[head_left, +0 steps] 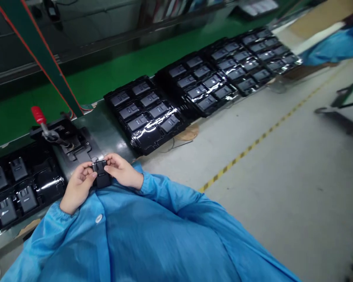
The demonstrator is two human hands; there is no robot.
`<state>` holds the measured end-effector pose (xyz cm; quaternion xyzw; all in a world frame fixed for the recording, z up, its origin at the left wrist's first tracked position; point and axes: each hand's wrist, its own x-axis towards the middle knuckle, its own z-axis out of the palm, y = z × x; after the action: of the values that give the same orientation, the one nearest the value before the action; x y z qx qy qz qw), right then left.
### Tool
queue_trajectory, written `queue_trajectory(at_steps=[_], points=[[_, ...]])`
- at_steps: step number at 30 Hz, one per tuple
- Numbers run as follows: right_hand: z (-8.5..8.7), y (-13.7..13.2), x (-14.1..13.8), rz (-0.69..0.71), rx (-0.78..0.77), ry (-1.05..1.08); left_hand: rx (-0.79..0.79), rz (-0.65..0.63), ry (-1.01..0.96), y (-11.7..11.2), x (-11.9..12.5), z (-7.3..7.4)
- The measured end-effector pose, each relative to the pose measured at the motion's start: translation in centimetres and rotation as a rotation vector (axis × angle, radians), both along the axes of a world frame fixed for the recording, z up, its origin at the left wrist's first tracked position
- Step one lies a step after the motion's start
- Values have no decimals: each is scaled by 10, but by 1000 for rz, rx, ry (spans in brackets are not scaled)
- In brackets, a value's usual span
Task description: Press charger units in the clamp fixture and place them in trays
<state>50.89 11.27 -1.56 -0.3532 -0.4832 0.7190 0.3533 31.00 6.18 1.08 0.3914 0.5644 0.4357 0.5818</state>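
Note:
A small black rectangular device (102,178) with raised ribs on its face is held close to my body, at the near edge of the bench. My left hand (79,184) pinches its left side between thumb and fingers. On the opposite side, my right hand (120,170) grips the upper edge, its thumb lying over the front. Just beyond the device stands a toggle clamp (57,137) with a red handle, mounted on a metal fixture. The device's underside is hidden from me.
To the left, a black plastic tray (48,186) carries several similar devices. More filled trays (148,147) run along the bench to the right. A dark green post (47,58) with orange edges rises behind the clamp. Yellow-black tape (238,157) crosses the grey floor.

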Motion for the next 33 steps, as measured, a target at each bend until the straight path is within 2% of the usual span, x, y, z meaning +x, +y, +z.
queue_trajectory(at_steps=[3, 5, 8, 11, 13, 16, 20, 26, 29, 33], points=[[4, -2, 23, 92, 100, -53, -12, -70, 22, 7, 9, 3], [10, -2, 41, 61, 142, -114, -13, -126, 31, 12, 17, 6], [18, 5, 73, -133, 189, -213, -20, -194, 50, 18, 29, 11], [21, 24, 110, -409, 236, -305, -40, -246, 100, 20, 37, 15], [16, 40, 134, -573, 260, -383, -59, -288, 135, 19, 38, 16], [3, 60, 160, -694, 243, -557, -89, -329, 164, 16, 36, 14], [-4, 68, 173, -698, 256, -848, -118, -317, 193, 12, 29, 11], [8, 64, 167, -567, 545, -1219, -126, -283, 218, 8, 21, 8], [10, 64, 168, -546, 720, -1275, -108, -265, 219, 7, 21, 3], [7, 63, 175, -496, 934, -1211, -3, -195, 298, 18, 32, -6]])
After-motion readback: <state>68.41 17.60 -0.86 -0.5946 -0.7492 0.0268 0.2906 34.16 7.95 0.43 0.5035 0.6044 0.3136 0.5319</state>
